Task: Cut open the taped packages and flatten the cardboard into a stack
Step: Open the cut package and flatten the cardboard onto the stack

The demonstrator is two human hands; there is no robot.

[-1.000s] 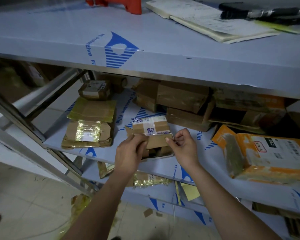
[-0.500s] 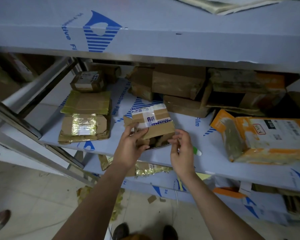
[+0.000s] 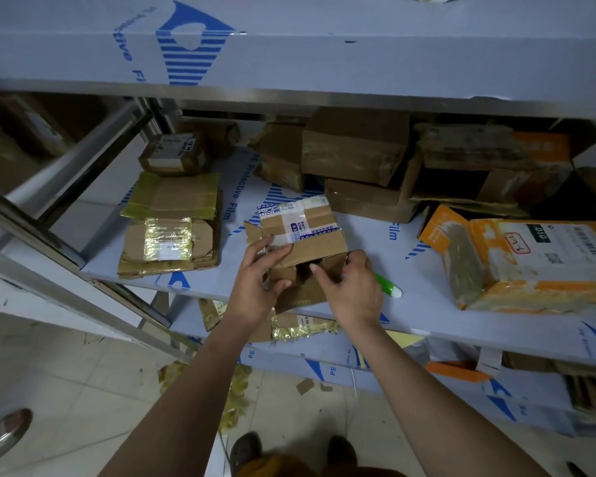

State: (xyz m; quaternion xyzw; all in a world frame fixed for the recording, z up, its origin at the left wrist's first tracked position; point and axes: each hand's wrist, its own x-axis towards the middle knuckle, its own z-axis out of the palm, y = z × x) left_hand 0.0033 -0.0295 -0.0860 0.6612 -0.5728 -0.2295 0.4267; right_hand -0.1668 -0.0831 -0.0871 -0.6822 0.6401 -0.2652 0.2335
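A small brown cardboard box (image 3: pixel 310 235) with white printed tape across its top sits on the middle shelf (image 3: pixel 410 270), its near end torn open. My left hand (image 3: pixel 255 280) grips its left near flap. My right hand (image 3: pixel 348 287) pinches the flap on the near right side. A green and white cutter (image 3: pixel 387 285) lies on the shelf just right of my right hand. To the left lies a stack of flattened cardboard (image 3: pixel 169 242) with yellow tape.
Several brown taped boxes (image 3: pixel 355 149) crowd the back of the shelf. An orange and white package (image 3: pixel 530 259) lies at right. A steel frame leg (image 3: pixel 66 208) runs diagonally at left. Tape scraps and cardboard bits litter the tiled floor (image 3: pixel 83 390).
My head dropped lower, hiding the top shelf's items. My right hand came back to the box's near flap, and the green cutter now lies on the shelf beside it.
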